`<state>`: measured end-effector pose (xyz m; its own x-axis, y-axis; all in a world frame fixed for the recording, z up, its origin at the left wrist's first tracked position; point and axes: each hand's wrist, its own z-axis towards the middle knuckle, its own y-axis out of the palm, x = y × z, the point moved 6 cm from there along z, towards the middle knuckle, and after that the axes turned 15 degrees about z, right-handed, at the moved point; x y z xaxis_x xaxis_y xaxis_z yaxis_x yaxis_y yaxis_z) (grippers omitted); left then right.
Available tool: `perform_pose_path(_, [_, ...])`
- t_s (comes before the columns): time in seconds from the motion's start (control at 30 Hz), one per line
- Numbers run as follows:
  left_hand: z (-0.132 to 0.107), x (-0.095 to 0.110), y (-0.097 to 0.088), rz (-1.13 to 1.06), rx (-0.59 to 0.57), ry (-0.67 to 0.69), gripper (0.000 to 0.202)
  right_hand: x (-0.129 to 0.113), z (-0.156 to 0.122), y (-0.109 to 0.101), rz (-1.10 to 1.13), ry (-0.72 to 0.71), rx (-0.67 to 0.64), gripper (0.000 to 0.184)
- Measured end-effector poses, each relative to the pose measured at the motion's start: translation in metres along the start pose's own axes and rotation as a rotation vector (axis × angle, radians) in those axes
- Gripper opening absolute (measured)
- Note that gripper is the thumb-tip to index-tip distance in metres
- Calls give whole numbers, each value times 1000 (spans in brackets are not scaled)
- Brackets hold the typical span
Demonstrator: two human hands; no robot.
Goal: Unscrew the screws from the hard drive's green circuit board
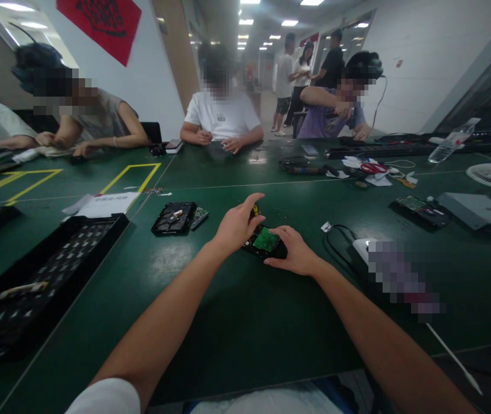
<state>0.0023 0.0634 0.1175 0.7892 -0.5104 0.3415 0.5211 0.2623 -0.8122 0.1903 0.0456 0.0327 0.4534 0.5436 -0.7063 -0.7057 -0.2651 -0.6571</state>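
In the head view, a black hard drive (282, 249) with a green circuit board (266, 239) facing up lies on the table in front of me. My right hand (295, 250) grips its right side, fingers at the far edge and thumb at the near one. My left hand (237, 227) is at the drive's left end, index finger and thumb curved around a small yellow-and-black tool (255, 211), which looks like a screwdriver handle. Most of that tool is hidden by the hand, and its tip cannot be made out.
Left stand another black drive case (173, 218), a loose circuit board (199, 217) and a long black tray (51, 276). Right are a cabled white device (361, 248), another drive (420, 210) and a grey box (482, 210). Several people sit across the green table (245, 333).
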Motion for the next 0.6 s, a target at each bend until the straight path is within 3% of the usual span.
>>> perform_pose_path(0.2, [0, 4, 6, -199, -81, 85, 73, 1, 1, 0, -6, -4, 5, 83])
perform_pose_path(0.47, [-1, 2, 2, 99, -5, 0, 71, 0, 0, 0, 2, 2, 7, 81])
perform_pose_path(0.6, [-1, 5, 6, 32, -32, 66, 68, 1, 0, 0, 0, 11, -1, 82])
